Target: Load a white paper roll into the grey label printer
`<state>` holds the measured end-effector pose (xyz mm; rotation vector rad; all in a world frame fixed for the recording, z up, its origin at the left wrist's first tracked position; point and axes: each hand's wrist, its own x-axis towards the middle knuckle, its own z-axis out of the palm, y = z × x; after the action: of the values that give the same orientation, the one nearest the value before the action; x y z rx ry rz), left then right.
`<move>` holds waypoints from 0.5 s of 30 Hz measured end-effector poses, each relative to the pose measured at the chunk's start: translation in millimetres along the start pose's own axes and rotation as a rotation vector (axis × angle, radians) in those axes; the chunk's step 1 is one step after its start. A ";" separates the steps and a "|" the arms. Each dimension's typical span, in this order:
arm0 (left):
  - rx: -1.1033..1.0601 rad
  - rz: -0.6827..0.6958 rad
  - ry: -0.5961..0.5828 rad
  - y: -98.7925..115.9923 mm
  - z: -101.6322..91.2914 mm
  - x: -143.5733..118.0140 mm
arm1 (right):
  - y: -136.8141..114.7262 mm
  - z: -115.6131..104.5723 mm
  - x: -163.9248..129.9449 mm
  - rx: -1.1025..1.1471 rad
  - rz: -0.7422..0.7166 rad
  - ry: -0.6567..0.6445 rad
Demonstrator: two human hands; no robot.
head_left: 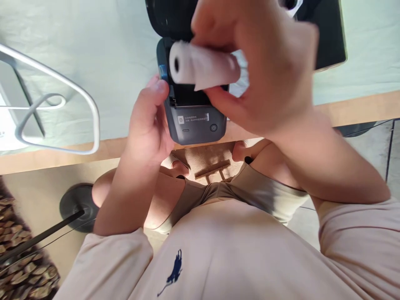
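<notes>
A small dark grey label printer point(195, 129) is at the table's front edge, its black lid point(170, 18) swung up and back. My left hand point(148, 121) grips the printer's left side, thumb on the rim. Between the thumb and fingers of my right hand point(275, 71) is a white paper roll point(203, 66), held over the open compartment. The roll's left end with its dark core hole faces the left side. Its loose paper edge hangs at the underside. My right hand hides part of the printer's right side.
A white cable point(93, 104) loops on the pale cloth-covered table point(109, 50) at left, beside a white and grey object point(18, 104). A black flat object point(325, 37) lies at the back right. Below the wooden table edge point(359, 109) are my legs and a round black stand base point(78, 204).
</notes>
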<state>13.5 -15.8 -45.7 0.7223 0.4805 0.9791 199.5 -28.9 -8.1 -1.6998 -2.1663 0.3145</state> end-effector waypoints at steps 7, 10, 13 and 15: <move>0.003 0.025 0.028 -4.0 -0.4 -0.9 | -16.7 -8.1 -9.5 -0.257 -0.086 0.098; 0.042 0.021 0.036 -5.1 -2.4 -0.6 | -15.4 -13.4 -10.1 -0.307 -0.067 0.078; 0.089 -0.010 0.073 -3.4 -3.7 -2.3 | -15.0 -20.1 -11.1 -0.278 -0.022 0.006; 0.093 -0.036 0.064 -1.3 -4.2 -3.9 | -13.5 -24.8 -12.4 -0.222 -0.026 -0.003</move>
<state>9.5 -18.3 -49.3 0.7651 0.5962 0.9534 200.5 -45.5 17.9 -1.7839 -2.2954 0.0710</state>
